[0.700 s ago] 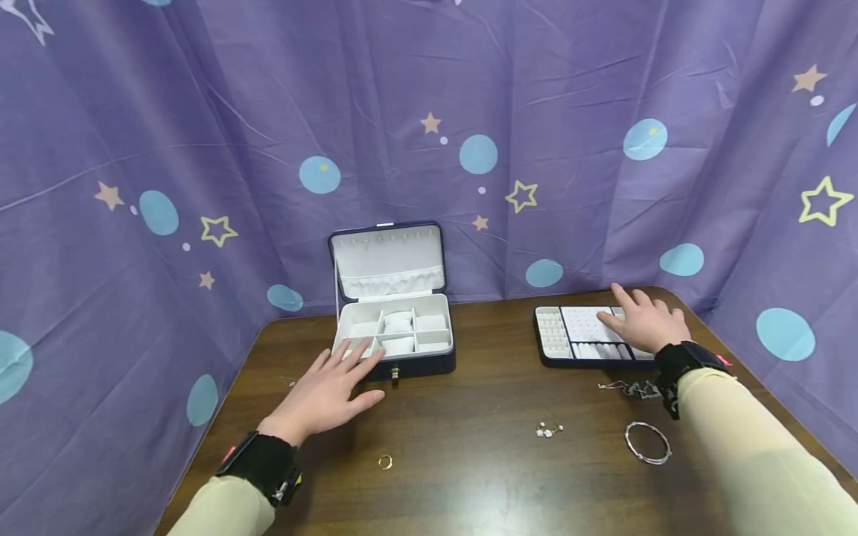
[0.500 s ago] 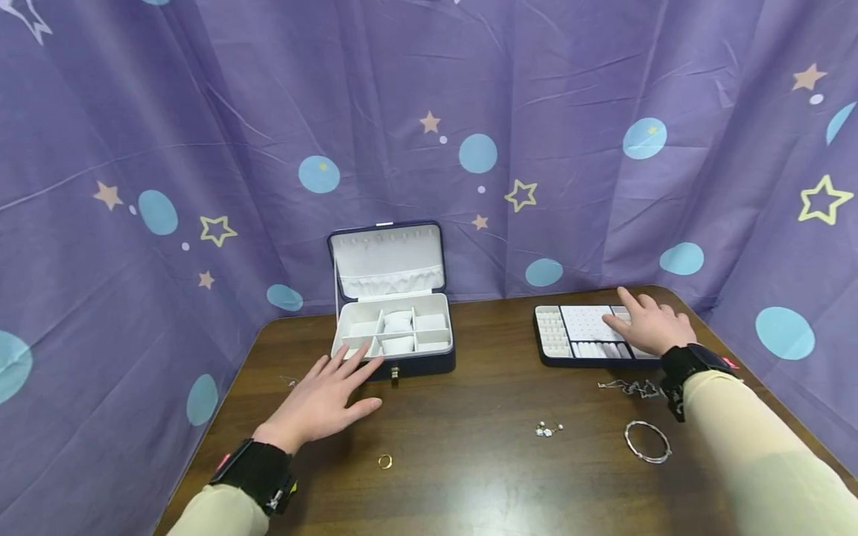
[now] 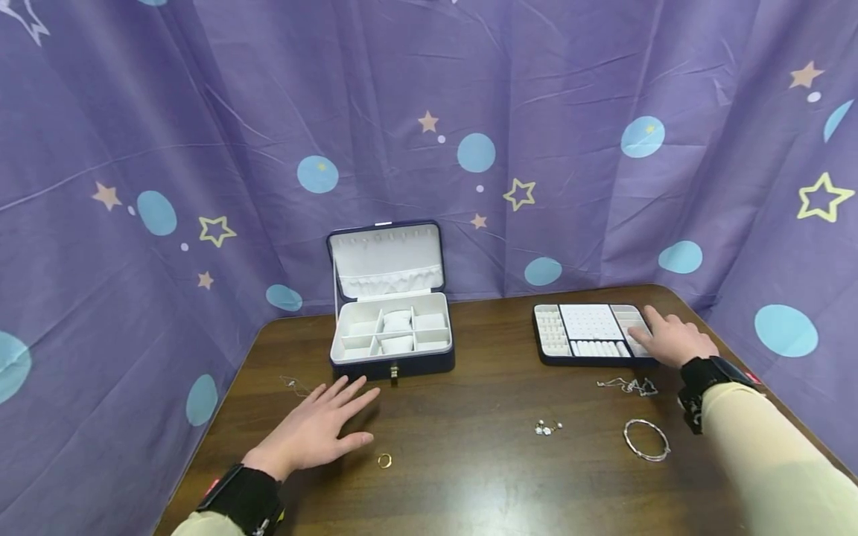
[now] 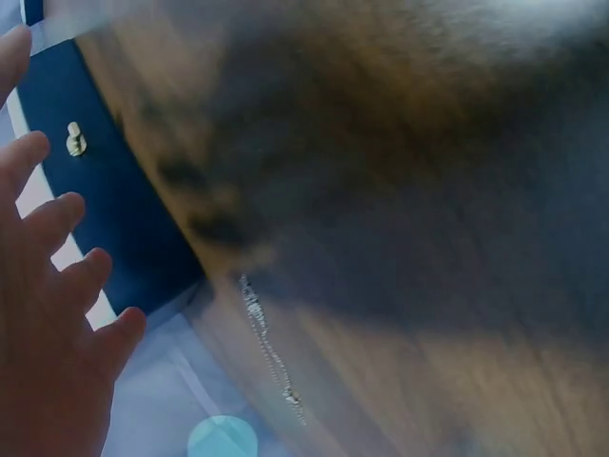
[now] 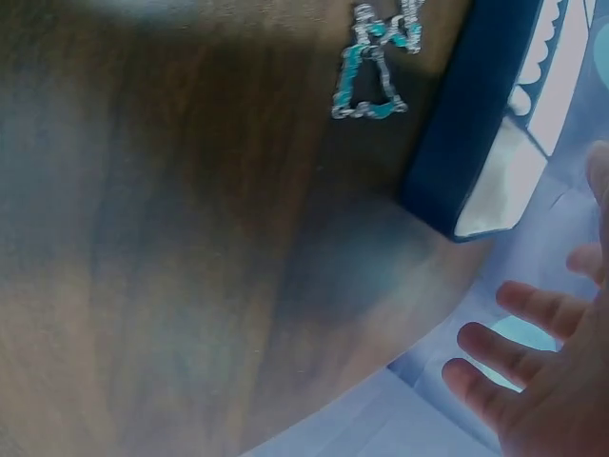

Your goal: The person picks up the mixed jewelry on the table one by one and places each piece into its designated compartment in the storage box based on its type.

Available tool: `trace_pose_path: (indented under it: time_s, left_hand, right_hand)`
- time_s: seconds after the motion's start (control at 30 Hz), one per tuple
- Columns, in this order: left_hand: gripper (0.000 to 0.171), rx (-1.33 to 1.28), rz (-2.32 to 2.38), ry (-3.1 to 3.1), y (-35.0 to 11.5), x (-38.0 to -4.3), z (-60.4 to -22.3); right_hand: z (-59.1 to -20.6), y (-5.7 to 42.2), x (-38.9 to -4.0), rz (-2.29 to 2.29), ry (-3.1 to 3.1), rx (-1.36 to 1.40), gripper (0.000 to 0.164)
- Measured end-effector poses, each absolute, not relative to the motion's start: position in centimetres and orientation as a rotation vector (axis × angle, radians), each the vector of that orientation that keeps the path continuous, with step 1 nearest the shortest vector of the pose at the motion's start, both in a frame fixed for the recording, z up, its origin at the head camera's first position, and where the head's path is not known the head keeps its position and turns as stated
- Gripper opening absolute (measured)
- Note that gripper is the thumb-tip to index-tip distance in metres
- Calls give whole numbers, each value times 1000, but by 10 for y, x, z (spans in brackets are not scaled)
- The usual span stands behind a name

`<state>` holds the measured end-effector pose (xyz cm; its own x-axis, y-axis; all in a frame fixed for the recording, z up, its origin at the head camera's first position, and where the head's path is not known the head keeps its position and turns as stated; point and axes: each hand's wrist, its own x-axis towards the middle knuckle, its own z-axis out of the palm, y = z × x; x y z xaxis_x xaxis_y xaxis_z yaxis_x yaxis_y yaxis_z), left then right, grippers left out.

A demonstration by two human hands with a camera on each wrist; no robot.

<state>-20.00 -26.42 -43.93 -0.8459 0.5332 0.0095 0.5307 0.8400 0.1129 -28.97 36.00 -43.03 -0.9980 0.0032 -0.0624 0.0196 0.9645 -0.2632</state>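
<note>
My left hand (image 3: 311, 432), fingers spread and holding nothing, hovers over the table in front of an open navy jewelry box (image 3: 358, 369). Left of its fingertips lies a thin silver chain (image 4: 262, 328); a gold ring (image 3: 384, 467) lies right of the thumb. My right hand (image 3: 678, 342), also with fingers extended and nothing held, overlaps the right end of a navy jewelry tray (image 3: 596, 361) in the head view. Near the tray's front lies a silver chain with turquoise parts (image 5: 350, 76). A silver bangle (image 3: 650, 458) and small earrings (image 3: 546, 429) lie closer to me.
The box's lid (image 3: 389, 257) stands raised at the back, and white dividers split its inside into compartments with small cushions. A purple patterned curtain (image 3: 402, 74) hangs close behind the brown wooden table (image 3: 469, 476) and along both sides.
My left hand has drawn back toward me and left, away from the box front. The right hand has shifted right and slightly down, uncovering more of the tray. The jewelry stays put.
</note>
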Motion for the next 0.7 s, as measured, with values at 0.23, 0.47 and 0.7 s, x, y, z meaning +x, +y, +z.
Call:
trace_pose_path:
  time_s: [0.23, 0.47, 0.7]
  left_hand:
    - [75, 906, 156, 2932, -269, -195, -447]
    - [80, 925, 154, 2879, -276, -190, -452]
    - [86, 938, 135, 2847, -282, -186, -457]
  right_hand:
    - [-437, 368, -284, -384, 3073, 15, 61]
    - [-445, 375, -285, -350, 3016, 15, 47]
    - [-451, 378, -287, -341, 3007, 13, 39]
